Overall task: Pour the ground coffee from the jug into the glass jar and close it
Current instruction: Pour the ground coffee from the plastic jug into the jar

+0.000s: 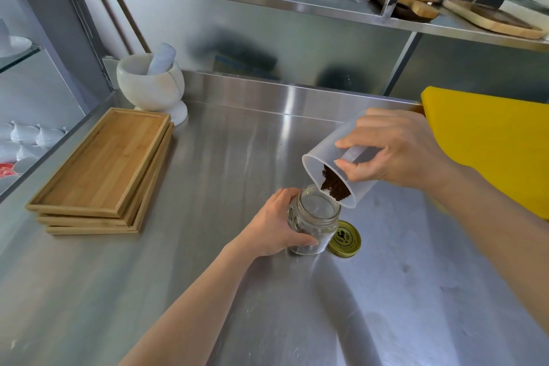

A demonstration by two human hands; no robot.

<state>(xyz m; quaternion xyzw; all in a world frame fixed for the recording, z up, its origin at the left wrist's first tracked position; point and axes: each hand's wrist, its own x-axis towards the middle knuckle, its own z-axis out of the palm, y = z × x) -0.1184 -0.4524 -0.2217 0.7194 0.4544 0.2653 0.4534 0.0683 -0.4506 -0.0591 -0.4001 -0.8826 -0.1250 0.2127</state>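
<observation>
Bright, even daylight-like lighting; sharp in the middle, bent at the edges.

Lit softly from above and the far side, with broad pale glare streaks across the brushed steel counter (pixel 225 157) and a bright band along its far raised lip. Soft, diffuse shadows only: a faint dark patch under the left hand (pixel 274 224) and forearm, a wide blurry shadow on the near right of the counter. Smeared dark reflections on the steel back wall (pixel 267 47), no crisp shapes. Strong wide-angle bowing at the shelf (pixel 297 4) on the far side and the left edge. Slightly soft at the far left shelving and corners; ground coffee (pixel 334 186) crisp, colours natural, no motion blur on the right hand (pixel 395 148).
</observation>
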